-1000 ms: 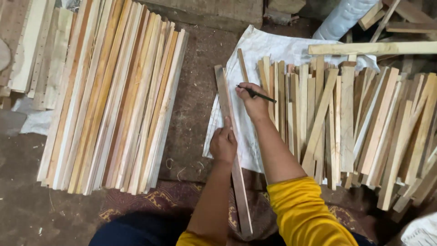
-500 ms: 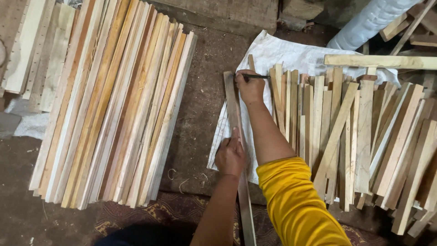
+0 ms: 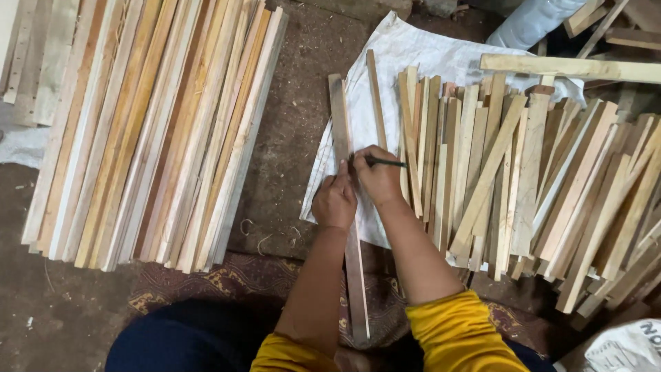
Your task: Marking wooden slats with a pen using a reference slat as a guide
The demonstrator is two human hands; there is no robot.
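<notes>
Two hands at work on one long wooden strip on the floor

The strip [image 3: 350, 227] runs from 12 to 6 o'clock at the middle, its far end on a white sack [image 3: 406, 52]. The left hand [image 3: 334, 201] presses flat on it, fingers curled over its edge. Touching it at 3 o'clock, the right hand [image 3: 376, 173] pinches a dark pencil [image 3: 387, 162]. Long boards [image 3: 148, 124] lie at 9 o'clock, short slats [image 3: 523, 172] at 3 o'clock
</notes>
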